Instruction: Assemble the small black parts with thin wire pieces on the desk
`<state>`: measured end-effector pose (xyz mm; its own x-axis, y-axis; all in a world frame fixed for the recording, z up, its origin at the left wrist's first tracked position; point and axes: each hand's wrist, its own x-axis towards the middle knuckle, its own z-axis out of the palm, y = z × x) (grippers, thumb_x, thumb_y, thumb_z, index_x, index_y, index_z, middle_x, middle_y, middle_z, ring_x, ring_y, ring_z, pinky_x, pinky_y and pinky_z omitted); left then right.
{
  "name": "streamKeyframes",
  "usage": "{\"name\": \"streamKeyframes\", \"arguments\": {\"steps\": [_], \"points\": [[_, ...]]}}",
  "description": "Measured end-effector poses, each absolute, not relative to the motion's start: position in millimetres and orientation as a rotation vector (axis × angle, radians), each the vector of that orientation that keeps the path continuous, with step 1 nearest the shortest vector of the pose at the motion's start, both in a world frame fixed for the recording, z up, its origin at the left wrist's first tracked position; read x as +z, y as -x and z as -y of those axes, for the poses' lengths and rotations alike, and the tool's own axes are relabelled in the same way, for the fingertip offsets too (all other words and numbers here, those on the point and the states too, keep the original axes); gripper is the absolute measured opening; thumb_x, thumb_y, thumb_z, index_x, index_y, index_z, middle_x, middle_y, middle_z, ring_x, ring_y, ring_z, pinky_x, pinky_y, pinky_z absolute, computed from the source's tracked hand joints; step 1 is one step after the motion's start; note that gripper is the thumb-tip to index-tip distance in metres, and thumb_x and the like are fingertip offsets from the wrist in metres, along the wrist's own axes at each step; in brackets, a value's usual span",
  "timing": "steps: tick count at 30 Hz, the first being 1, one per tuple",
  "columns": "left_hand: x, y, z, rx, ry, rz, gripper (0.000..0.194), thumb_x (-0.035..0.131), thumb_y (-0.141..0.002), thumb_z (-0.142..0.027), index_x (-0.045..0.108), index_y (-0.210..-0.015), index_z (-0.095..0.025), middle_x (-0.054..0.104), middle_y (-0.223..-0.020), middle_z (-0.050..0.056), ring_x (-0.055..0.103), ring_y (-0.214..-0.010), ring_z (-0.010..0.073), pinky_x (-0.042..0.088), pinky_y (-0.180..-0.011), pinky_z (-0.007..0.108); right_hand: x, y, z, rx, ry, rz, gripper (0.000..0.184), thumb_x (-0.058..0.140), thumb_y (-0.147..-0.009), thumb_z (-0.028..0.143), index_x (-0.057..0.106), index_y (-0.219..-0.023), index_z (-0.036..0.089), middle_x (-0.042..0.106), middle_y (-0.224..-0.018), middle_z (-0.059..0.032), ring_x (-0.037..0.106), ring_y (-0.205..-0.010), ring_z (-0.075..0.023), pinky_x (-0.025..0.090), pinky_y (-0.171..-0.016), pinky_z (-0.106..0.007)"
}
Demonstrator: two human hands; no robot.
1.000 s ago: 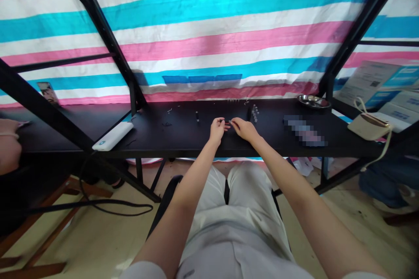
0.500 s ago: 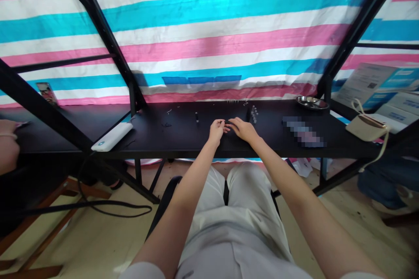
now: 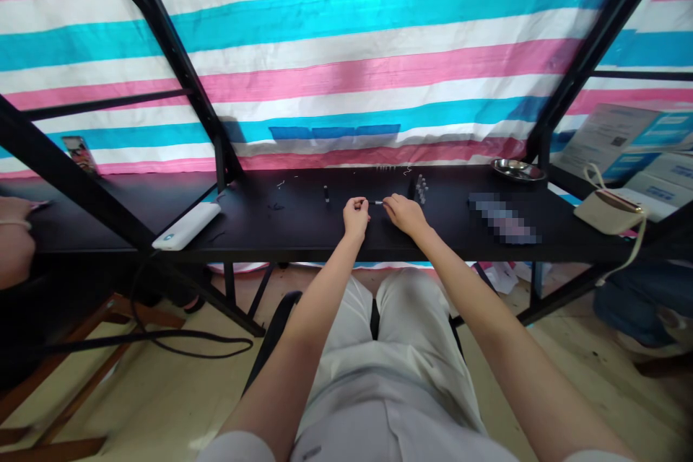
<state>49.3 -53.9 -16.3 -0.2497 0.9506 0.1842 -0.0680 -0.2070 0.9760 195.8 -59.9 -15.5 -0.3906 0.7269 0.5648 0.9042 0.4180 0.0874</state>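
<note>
While the left hand [image 3: 356, 218] is holding curled closed above the black tabletop [image 3: 271, 227], the right hand [image 3: 405, 215] is extending its fingertips to a slender dark rod with a silver tip [image 3: 377, 202] between them, its grip unclear.

Bright, even light, soft shadows, edges bowed by wide-lens distortion.

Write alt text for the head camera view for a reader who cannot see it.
A seated person's left hand and right hand are close around a tiny dark item above a black table. A white power bank and a steel dish sit nearby, before a pink, white and blue striped tarp.
</note>
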Motion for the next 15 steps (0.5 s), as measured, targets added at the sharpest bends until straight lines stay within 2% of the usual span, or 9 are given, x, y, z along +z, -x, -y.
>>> {"name": "streamKeyframes", "arguments": {"steps": [7,11,15], "points": [[-16.1,-47.1,55.3,1.62,-1.1,-1.275,0.008,0.052,-0.079,-0.016,0.055,-0.086,-0.014,0.05,-0.062,-0.004,0.04,-0.038,0.0036,0.033,-0.039,0.018,-14.4,-196.3,62.5,-0.522,1.349,2.19,0.035,0.027,-0.096,0.029,0.057,-0.106,0.014,0.061,-0.092,-0.0096,0.054,-0.085,-0.0177,0.035,-0.064,-0.025],[-14.0,-48.3,57.7,1.451,-1.233,-1.21,0.006,0.058,-0.072,-0.017,0.059,-0.077,-0.013,0.053,-0.059,-0.003,0.042,-0.039,0.005,0.033,-0.04,0.019,-12.3,-193.5,66.1,-0.414,1.204,2.302,0.032,0.03,-0.095,0.028,0.056,-0.108,0.015,0.062,-0.094,-0.0085,0.057,-0.085,-0.0158,0.037,-0.066,-0.024],[-12.4,-48.8,59.1,1.367,-1.264,-1.139,0.008,0.053,-0.073,-0.018,0.058,-0.07,-0.014,0.053,-0.056,-0.003,0.043,-0.038,0.0052,0.031,-0.039,0.018,-11.7,-193.0,67.0,-0.33,1.196,2.342,0.027,0.035,-0.094,0.027,0.056,-0.107,0.016,0.063,-0.094,-0.0078,0.058,-0.082,-0.0155,0.038,-0.064,-0.023]]}}
